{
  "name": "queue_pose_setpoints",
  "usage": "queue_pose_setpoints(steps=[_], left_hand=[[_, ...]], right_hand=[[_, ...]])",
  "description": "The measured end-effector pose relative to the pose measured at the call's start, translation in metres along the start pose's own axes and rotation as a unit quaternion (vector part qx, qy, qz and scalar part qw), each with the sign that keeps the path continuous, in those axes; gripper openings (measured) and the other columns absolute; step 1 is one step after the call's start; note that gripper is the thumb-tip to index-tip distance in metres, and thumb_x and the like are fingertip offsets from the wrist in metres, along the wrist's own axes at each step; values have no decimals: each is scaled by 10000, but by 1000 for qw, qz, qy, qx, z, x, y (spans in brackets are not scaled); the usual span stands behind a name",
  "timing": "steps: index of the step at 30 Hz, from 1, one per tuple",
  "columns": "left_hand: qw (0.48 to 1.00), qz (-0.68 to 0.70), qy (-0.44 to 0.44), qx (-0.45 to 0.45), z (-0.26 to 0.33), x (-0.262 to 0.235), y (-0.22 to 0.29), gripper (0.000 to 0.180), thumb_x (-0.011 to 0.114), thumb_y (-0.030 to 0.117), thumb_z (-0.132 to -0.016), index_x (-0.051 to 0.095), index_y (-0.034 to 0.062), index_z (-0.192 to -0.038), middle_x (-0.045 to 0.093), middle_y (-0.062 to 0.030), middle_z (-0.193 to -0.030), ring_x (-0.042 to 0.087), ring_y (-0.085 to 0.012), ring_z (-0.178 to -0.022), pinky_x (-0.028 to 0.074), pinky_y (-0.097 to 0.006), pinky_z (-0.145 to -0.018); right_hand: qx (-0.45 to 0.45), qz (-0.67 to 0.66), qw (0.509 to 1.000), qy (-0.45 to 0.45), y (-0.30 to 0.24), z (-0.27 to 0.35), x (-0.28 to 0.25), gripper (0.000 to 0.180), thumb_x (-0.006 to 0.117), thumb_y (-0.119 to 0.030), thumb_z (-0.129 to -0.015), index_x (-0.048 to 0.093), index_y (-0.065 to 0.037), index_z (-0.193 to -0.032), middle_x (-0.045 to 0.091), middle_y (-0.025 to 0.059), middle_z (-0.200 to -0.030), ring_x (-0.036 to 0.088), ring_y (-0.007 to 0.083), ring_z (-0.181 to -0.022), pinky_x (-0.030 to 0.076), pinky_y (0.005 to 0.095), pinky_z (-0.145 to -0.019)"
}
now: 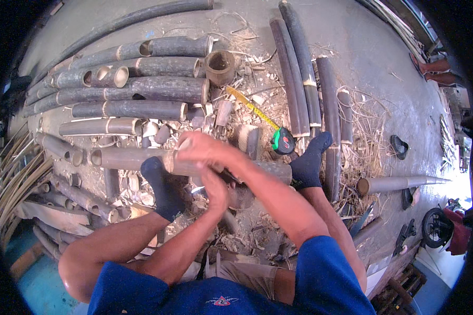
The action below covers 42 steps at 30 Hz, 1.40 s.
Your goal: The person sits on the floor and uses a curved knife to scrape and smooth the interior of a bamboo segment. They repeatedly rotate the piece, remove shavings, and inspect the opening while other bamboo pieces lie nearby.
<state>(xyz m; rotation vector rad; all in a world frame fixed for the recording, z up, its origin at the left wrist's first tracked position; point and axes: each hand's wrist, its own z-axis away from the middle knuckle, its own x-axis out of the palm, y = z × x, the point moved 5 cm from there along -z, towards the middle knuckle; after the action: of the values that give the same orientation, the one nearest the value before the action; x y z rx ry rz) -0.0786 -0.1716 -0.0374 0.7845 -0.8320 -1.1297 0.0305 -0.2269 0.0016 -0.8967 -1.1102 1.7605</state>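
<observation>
A thick bamboo pole (pixel 123 158) lies crosswise in front of me, with hollow ends and a large opening near its left end. My right hand (pixel 201 148) is over its middle, slightly blurred, with the fingers curled; what they hold is hidden. Just below, my left hand (pixel 214 191) is close under the right wrist, its fingers partly covered. A dark shape between the hands is too unclear to name. My feet, in dark socks, press by the pole: the left foot (pixel 163 186) near its middle, the right foot (pixel 311 157) by its right end.
A tape measure (pixel 283 140) with its yellow blade out lies beyond the pole. Several dark bamboo poles (pixel 157 89) are lined up at the far left, more (pixel 291 79) at the far right. Shavings (pixel 252 228) cover the floor. Thin strips (pixel 16 181) are heaped at left.
</observation>
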Motion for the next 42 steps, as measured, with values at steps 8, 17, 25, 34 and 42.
queue_pose_setpoints(steps=[8, 17, 25, 34, 42], left_hand=[[964, -59, -200, -168, -39, 79, 10, 744, 98, 625, -1072, 567, 80, -881, 574, -51, -662, 574, -189, -586, 487, -353, -586], [730, -385, -557, -94, -25, 113, -13, 908, 218, 771, -995, 625, -34, -900, 582, -126, -617, 596, -249, -537, 519, -423, -613], [638, -444, -618, -115, -16, 115, 3, 942, 277, 789, -978, 685, -56, -900, 652, -163, -676, 638, -233, -551, 523, -396, -567], [910, -371, -170, 77, -51, 45, 20, 720, 331, 558, -1077, 594, -82, -1276, 670, -290, -949, 657, -390, -880, 500, -436, -808], [999, -30, 21, 37, 18, -14, -23, 614, 297, 526, -1106, 573, -13, -1206, 658, -158, -1004, 613, -299, -967, 501, -397, -849]], right_hand=[[141, 28, 949, 281, 64, 9, -87, 571, 702, -420, -808, 635, -9, -1198, 697, 258, -1084, 676, 411, -1024, 518, 426, -936], [55, -219, 709, 668, 93, 157, -94, 485, 720, -276, -940, 498, -12, -1281, 599, 71, -1023, 578, 158, -872, 502, 306, -745], [-38, -362, 653, 664, 102, 172, -73, 470, 687, -275, -982, 465, -9, -1299, 592, 83, -1001, 575, 145, -813, 522, 282, -715], [58, -402, 887, 221, 68, 24, -77, 350, 723, -239, -918, 571, -63, -1180, 597, 28, -782, 583, 125, -633, 504, 301, -543], [-29, 89, 995, -45, 7, 18, 37, 482, 797, -352, -837, 628, -83, -1200, 704, 94, -1001, 671, 249, -970, 530, 378, -880]])
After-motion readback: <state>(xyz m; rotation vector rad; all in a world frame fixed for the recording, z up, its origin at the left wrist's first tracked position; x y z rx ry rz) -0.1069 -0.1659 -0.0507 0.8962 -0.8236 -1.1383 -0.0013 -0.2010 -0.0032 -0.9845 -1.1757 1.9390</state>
